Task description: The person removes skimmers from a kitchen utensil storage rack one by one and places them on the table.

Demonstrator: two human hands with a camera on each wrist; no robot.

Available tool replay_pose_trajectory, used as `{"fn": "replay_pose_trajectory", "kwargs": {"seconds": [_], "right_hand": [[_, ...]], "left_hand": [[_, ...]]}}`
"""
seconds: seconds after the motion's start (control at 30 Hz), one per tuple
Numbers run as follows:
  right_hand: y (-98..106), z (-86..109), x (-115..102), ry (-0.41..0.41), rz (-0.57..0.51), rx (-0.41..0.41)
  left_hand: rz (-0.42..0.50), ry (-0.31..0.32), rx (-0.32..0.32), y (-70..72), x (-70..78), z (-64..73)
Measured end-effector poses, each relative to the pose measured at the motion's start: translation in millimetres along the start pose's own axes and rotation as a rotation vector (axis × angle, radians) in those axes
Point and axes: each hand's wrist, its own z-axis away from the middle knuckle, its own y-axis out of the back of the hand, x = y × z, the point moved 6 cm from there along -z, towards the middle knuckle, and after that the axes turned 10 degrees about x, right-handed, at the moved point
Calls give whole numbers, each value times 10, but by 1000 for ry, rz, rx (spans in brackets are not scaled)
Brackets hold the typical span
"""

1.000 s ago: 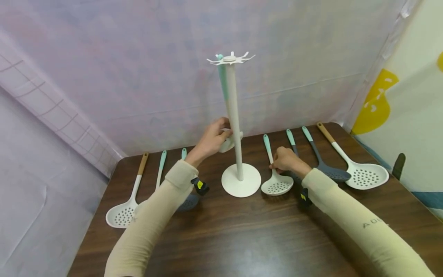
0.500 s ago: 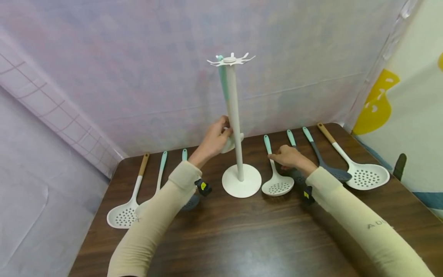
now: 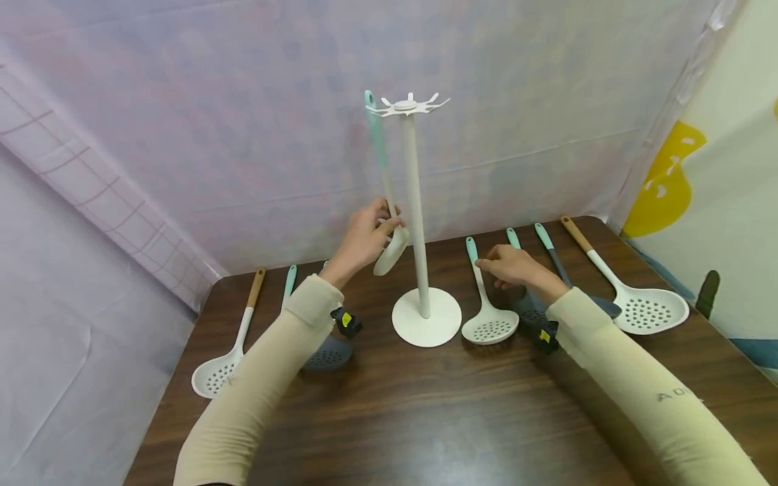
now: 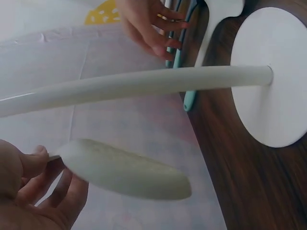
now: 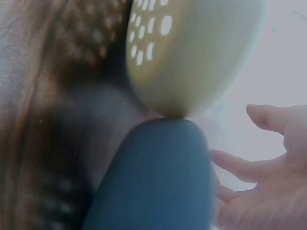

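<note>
My left hand (image 3: 362, 235) pinches a white ladle (image 3: 392, 252) with a mint handle by its neck, just above the bowl. The ladle hangs upright left of a white utensil stand (image 3: 417, 209), its handle top beside one hook of the rack (image 3: 406, 106); whether it touches is unclear. In the left wrist view the bowl (image 4: 129, 172) shows edge-on. My right hand (image 3: 513, 263) hovers at the handle of a white slotted skimmer (image 3: 491, 327), which lies on the table. In the right wrist view its fingers (image 5: 240, 165) are spread, gripping nothing.
Grey utensils with mint handles (image 3: 545, 236) and a white skimmer with a wooden handle (image 3: 649, 309) lie to the right. On the left are another wooden-handled skimmer (image 3: 215, 374) and a grey slotted head (image 3: 330, 354). A fabric-covered wall (image 3: 273, 135) stands behind the table.
My left hand has drawn the ladle leftward from behind the pole, its handle top moving outward past the rack. My right hand has come off the skimmer's neck and shifted up beside its handle.
</note>
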Motion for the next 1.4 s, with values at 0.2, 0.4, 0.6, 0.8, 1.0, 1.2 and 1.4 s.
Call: {"fn": "replay_pose_trajectory", "kwargs": {"seconds": [0.2,0.4,0.6,0.8,1.0,1.2,1.4], "right_hand": [[108,15,-35,2,-28,50],[150,-16,-16,1,-27,65],[176,11,-28,-10,-37,84],[167,46,-47,0,-57,69],[173,62,-32,0,-54,57],[180,71,-32,8,-67,57],[202,88,-29,20,-59,48]], "left_hand": [[-31,40,-40,102,-112,128],[-131,45,-79,125,-298,305],[-195,173,-170,-88,-598,514],[-277,315,-271,-227,-854,707],[-389,413,-338,-262,-1055,773],[-407,464,-376,-300,-1146,763],[-415,532,-399,-366,-1179,747]]}}
